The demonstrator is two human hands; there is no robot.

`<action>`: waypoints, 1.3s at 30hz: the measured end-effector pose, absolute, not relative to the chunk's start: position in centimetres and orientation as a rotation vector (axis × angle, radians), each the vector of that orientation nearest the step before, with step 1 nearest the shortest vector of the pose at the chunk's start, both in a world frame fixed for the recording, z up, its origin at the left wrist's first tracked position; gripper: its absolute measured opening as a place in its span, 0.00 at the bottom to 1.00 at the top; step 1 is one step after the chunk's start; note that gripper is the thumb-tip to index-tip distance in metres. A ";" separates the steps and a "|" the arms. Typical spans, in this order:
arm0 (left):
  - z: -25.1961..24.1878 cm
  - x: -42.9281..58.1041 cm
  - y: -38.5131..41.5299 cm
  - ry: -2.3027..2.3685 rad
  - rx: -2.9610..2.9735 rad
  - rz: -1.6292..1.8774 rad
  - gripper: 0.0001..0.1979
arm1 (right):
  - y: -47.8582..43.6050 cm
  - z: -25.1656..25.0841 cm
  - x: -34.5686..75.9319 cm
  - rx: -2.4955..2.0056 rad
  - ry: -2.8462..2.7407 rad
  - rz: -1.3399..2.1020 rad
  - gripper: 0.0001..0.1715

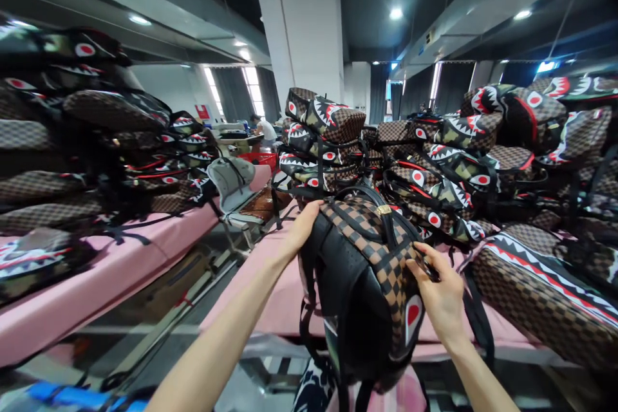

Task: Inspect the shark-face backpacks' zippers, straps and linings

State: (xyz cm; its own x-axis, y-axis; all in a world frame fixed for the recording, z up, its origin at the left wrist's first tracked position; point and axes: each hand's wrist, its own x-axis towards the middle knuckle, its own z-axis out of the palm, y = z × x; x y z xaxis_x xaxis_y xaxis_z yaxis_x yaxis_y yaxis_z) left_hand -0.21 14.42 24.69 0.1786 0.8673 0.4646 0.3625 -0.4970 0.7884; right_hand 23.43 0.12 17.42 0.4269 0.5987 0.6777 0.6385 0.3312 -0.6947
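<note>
A brown-checked backpack (360,232) with a black back panel, a red-and-white eye patch and a top handle is in front of me, tilted at the edge of the pink-covered table (255,309). My left hand (305,226) grips its upper left edge, fingers partly hidden behind the bag. At its right side, my right hand (438,286) is closed on the seam area with thumb and fingers. A small dark piece shows by those fingers; I cannot make out what it is. Black straps hang from the bag's lower part.
Shark-mouth bags (318,135) are stacked behind, with more piled bags (483,135) to the right. One checked bag (541,290) lies near my right arm. Another pink table (159,251) with bags stands left. Between the tables is a chair (234,183); a person (266,131) sits farther back.
</note>
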 end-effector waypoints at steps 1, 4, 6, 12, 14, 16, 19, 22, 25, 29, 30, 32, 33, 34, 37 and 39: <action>24.1 -0.6 14.3 1.125 1.926 1.270 0.22 | 0.9 17.5 24.0 -1.325 -1.205 -0.024 0.18; 22.2 -1.5 12.1 1.142 1.991 1.296 0.23 | 4.6 18.7 26.7 -1.313 -1.217 0.103 0.18; 20.9 -1.8 9.7 1.193 2.098 1.366 0.22 | 7.1 20.6 28.8 -1.326 -1.310 0.218 0.17; 17.3 -0.1 4.5 1.105 2.424 1.766 0.24 | 5.7 27.4 30.3 -1.401 -1.364 0.041 0.18; 16.8 0.5 3.7 1.024 2.479 1.838 0.26 | 2.7 28.4 28.2 -1.410 -1.468 -0.085 0.17; 16.6 1.0 3.2 0.971 2.518 1.818 0.28 | 0.0 28.4 25.4 -1.351 -1.699 -0.219 0.12; 16.3 1.6 2.4 0.865 2.572 1.748 0.33 | -2.4 27.4 21.5 -1.251 -1.982 -0.508 0.15; 15.8 1.8 1.8 0.755 2.532 1.773 0.33 | -3.1 26.6 19.5 -1.246 -2.056 -0.828 0.17; 16.6 1.0 2.2 0.591 2.383 1.738 0.22 | -3.4 26.3 19.3 -1.256 -2.120 -0.881 0.12; 20.8 0.4 4.2 0.707 2.079 1.507 0.11 | -3.7 25.8 19.6 -1.132 -2.191 -0.775 0.06; 22.0 0.6 4.7 0.743 2.046 1.424 0.11 | -3.7 25.7 19.6 -1.105 -2.199 -0.759 0.07; 24.2 1.5 5.5 0.699 2.061 1.238 0.17 | -3.6 25.5 19.6 -1.089 -2.182 -0.740 0.08; 25.0 2.1 5.7 0.644 2.052 1.155 0.19 | -3.6 25.4 19.6 -1.092 -2.170 -0.726 0.07; 25.4 2.7 5.8 0.597 1.991 1.083 0.18 | -3.6 25.3 19.6 -1.096 -2.162 -0.710 0.06; 25.3 3.6 6.0 0.478 1.534 0.975 0.13 | -3.9 25.0 19.8 -1.077 -2.198 -0.642 0.03; 24.6 3.6 6.1 0.412 1.207 0.922 0.13 | -4.1 24.8 19.9 -1.060 -2.237 -0.584 0.05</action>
State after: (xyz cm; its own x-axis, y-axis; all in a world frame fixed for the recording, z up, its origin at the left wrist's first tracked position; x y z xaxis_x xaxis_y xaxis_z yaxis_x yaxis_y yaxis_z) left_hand 3.64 6.14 24.64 0.5869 0.7873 0.1889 -0.3847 0.0659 0.9207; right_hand 19.94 -4.14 24.76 -0.5092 0.5404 0.6699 0.7989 0.5862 0.1344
